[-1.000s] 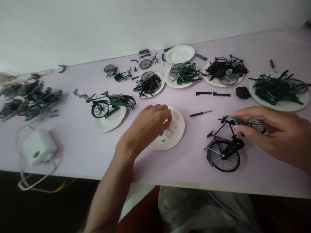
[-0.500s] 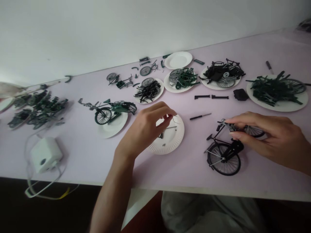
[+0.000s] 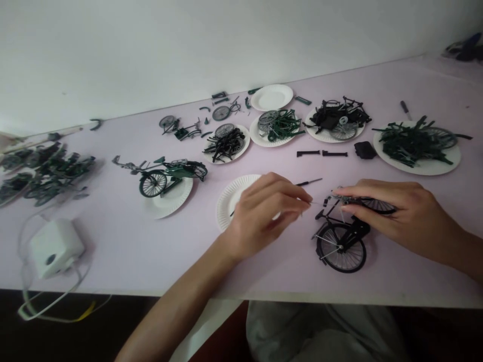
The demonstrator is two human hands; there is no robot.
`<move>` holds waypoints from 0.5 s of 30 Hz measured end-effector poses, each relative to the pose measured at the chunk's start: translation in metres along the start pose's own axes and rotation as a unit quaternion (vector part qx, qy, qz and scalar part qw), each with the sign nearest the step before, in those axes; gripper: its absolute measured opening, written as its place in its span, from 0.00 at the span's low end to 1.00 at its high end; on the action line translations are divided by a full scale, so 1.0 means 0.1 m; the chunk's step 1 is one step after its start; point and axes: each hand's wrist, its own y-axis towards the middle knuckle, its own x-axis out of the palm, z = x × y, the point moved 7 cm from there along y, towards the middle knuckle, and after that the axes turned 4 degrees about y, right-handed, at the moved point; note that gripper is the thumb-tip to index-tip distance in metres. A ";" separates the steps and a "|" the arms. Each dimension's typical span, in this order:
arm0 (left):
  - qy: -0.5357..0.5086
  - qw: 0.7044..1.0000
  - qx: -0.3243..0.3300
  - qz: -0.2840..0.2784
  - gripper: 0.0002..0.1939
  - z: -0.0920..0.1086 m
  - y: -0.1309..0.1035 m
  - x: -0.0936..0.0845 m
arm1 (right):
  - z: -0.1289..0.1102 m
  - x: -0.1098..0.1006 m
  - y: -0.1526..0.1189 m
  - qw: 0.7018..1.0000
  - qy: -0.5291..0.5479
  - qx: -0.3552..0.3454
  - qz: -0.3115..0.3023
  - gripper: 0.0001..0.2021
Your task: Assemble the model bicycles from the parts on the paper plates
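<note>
My right hand grips a black model bicycle near its handlebar, thumb and fingers closed on either side. One spoked wheel faces me; the other is partly covered by the hand. To its left, my left hand pinches a thin, pale wire-like part, whose tip points toward the handlebar. Whether it touches the bicycle, I cannot tell. Under and behind the left hand lies a white paper plate, mostly hidden. Just beyond the left fingers rests a small black screwdriver.
A green model bicycle stands over another plate. Plates of loose parts line the back, with two black strips before them. At left are piled green models and a white adapter with cables.
My left hand has moved right, from over the paper plate to beside the bicycle's handlebar, carrying the thin part. My right hand keeps its hold on the bicycle. The view has shifted slightly.
</note>
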 end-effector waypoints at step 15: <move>0.142 0.983 0.106 -0.035 0.03 0.19 -0.03 0.23 | 0.18 0.15 -0.06 0.956 0.184 0.217 -0.071 0.15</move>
